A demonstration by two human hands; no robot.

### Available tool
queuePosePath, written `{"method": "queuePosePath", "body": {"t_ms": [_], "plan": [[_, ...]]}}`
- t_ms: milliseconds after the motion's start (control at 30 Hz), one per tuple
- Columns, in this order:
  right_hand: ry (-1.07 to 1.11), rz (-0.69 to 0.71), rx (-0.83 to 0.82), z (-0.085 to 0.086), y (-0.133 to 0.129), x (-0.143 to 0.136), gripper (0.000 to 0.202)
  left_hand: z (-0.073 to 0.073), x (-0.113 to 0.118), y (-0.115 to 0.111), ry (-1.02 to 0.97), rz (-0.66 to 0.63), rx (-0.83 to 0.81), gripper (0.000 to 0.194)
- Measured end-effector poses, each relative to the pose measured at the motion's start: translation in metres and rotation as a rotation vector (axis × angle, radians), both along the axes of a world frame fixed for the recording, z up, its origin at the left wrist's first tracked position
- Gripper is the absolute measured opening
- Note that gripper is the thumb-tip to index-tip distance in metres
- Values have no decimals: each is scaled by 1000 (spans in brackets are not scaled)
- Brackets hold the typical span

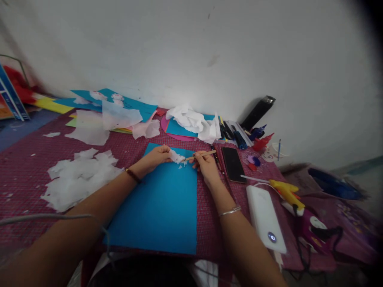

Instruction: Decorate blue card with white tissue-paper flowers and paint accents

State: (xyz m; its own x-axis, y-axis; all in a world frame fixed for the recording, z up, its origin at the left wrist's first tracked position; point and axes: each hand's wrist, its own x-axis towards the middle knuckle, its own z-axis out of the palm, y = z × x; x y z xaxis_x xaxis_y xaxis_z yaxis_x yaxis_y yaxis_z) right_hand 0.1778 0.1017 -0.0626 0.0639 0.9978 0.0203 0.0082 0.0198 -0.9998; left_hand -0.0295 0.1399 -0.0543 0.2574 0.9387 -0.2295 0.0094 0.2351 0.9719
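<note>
My left hand (158, 156) pinches a small piece of white tissue paper (176, 156) over the upper part of a blue sheet of paper (161, 207). In my right hand (205, 162) is a flat wooden craft stick (201, 155), held much like a pen. The stick's left end reaches to the white tissue, and small white bits lie just below it on the sheet. What coats the stick's end is too small to make out. To the left of my left forearm lies a loose pile of torn white tissue pieces (79, 175).
A phone (233, 164), a white power bank (265, 215) and a yellow glue gun (285, 191) lie to the right. Crumpled white tissue (191, 121) sits at the back by scissors (226, 131). A blue sheet with white figures (131, 104) is at back left. A cable (60, 216) crosses the left front.
</note>
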Motion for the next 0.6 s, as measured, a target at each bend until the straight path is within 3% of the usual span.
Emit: {"method": "queuePosePath", "body": {"t_ms": [167, 333, 500, 600], "plan": [[8, -22, -26, 1, 1, -1, 28, 15, -1, -10, 135, -64, 189, 12], [18, -17, -35, 3, 2, -1, 29, 24, 6, -23, 266, -298, 314, 13], [31, -19, -48, 3, 1, 0, 30, 8, 19, -20, 502, -89, 475, 7], [53, -38, -46, 5, 1, 2, 30, 3, 23, -17, 570, -48, 509, 8]]}}
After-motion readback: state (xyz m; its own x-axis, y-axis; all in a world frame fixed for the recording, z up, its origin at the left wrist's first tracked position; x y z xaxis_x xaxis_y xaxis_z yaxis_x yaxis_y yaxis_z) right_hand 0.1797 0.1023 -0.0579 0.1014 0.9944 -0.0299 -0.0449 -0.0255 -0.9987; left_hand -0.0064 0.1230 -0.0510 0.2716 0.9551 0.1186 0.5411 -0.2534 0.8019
